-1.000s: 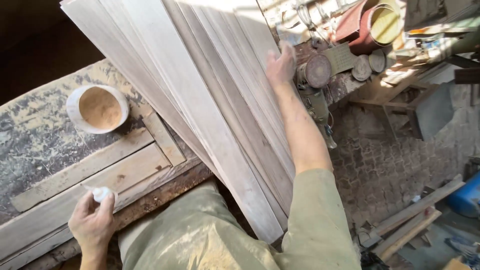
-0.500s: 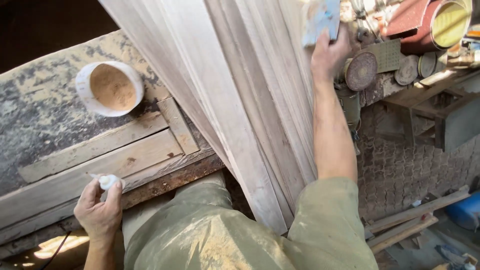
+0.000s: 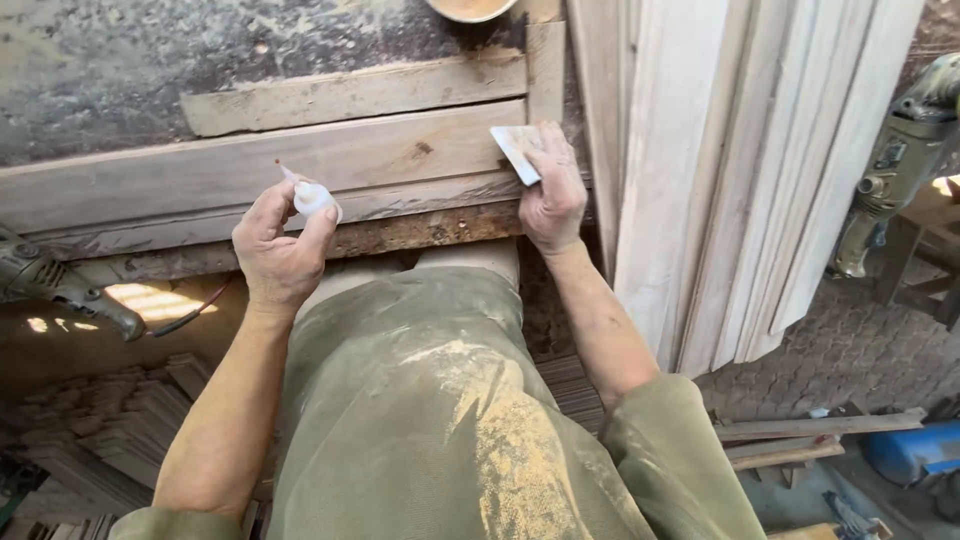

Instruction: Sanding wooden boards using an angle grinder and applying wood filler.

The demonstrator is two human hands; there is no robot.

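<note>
Centrally, the left hand point(image 3: 280, 250) pinches a small white glue bottle point(image 3: 312, 196), nozzle tilted toward the upper left, over the front edge of the bench point(image 3: 120, 60), while the right hand point(image 3: 553, 195) presses a pale scraper card point(image 3: 516, 152) against the bench's wooden rail point(image 3: 250, 165) just beside it. Between both hands the rail lies bare, giving free room along its length. Right of frame, upright planks point(image 3: 720, 180) close that side off, with a power tool point(image 3: 890, 160) beyond them.

pkg: small white glue bottle point(image 3: 315, 197) | in left hand point(image 3: 278, 255)
</note>
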